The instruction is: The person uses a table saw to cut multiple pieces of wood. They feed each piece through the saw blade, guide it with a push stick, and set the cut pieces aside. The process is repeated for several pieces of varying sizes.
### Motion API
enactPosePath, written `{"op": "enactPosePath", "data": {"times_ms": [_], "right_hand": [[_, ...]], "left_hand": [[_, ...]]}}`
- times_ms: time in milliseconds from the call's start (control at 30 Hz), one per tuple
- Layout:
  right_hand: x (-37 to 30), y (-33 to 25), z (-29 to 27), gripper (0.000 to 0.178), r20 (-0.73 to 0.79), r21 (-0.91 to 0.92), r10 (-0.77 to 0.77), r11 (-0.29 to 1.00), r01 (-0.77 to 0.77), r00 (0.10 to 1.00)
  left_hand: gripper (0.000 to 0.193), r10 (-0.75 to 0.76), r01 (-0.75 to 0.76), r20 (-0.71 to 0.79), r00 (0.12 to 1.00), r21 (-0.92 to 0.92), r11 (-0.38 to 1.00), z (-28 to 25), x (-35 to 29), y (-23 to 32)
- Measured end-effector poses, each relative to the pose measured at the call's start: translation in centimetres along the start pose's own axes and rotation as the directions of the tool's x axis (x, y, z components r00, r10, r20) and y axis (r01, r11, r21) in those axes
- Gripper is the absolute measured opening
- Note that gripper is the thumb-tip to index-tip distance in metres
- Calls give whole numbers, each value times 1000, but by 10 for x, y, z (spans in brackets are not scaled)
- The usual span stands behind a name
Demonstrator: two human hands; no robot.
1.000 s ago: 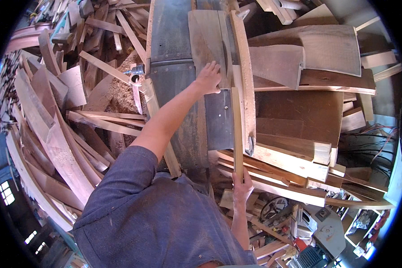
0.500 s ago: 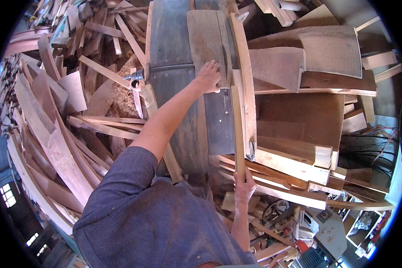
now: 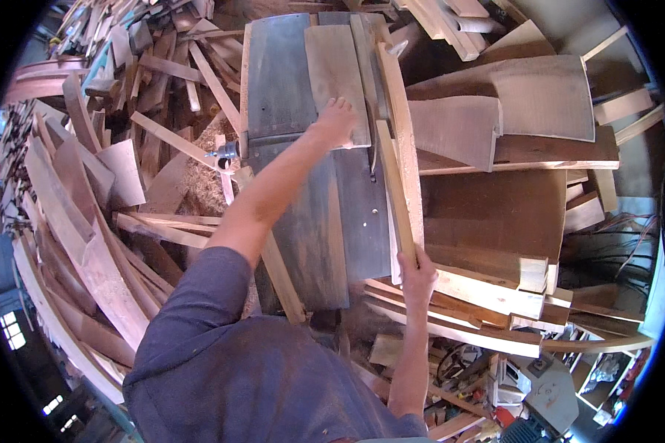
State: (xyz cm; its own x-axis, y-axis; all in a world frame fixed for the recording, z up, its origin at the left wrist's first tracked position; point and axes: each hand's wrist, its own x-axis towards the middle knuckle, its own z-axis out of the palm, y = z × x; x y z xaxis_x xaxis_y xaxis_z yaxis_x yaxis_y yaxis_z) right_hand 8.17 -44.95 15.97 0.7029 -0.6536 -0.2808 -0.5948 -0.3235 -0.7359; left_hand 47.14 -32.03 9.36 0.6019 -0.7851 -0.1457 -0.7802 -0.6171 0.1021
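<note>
My left hand (image 3: 336,122) lies on the near end of a flat brown wooden board (image 3: 335,66), its fingers spread over the top face. The board rests on a long dark metal machine table (image 3: 279,77). A narrow wooden strip (image 3: 397,188) slants along the table's right side, and my right hand (image 3: 418,275) is closed around its near end. Just right of that strip runs a longer, thicker wooden rail (image 3: 409,159). Another thin piece of wood (image 3: 363,66) stands beside the board's right edge. The palm side of my left hand is hidden.
Curved offcuts (image 3: 100,273) pile up on the left, near a heap of sawdust (image 3: 202,181). A wooden batten (image 3: 282,280) edges the table's near left. Wide boards (image 3: 495,203) and stacked lumber (image 3: 480,284) sit at right. A grey machine (image 3: 547,387) stands at lower right.
My right hand has moved forward with the strip. My left hand and the board have slid a little farther along the table. The view has shifted, showing more of the table's near end.
</note>
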Motion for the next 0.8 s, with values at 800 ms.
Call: {"op": "enactPosePath", "data": {"times_ms": [800], "right_hand": [[47, -112, -106, 34, -279, -265, -241, 950, 167, 930]], "left_hand": [[28, -268, 74, -554, 788, -348, 935, -73, -101, -198]]}}
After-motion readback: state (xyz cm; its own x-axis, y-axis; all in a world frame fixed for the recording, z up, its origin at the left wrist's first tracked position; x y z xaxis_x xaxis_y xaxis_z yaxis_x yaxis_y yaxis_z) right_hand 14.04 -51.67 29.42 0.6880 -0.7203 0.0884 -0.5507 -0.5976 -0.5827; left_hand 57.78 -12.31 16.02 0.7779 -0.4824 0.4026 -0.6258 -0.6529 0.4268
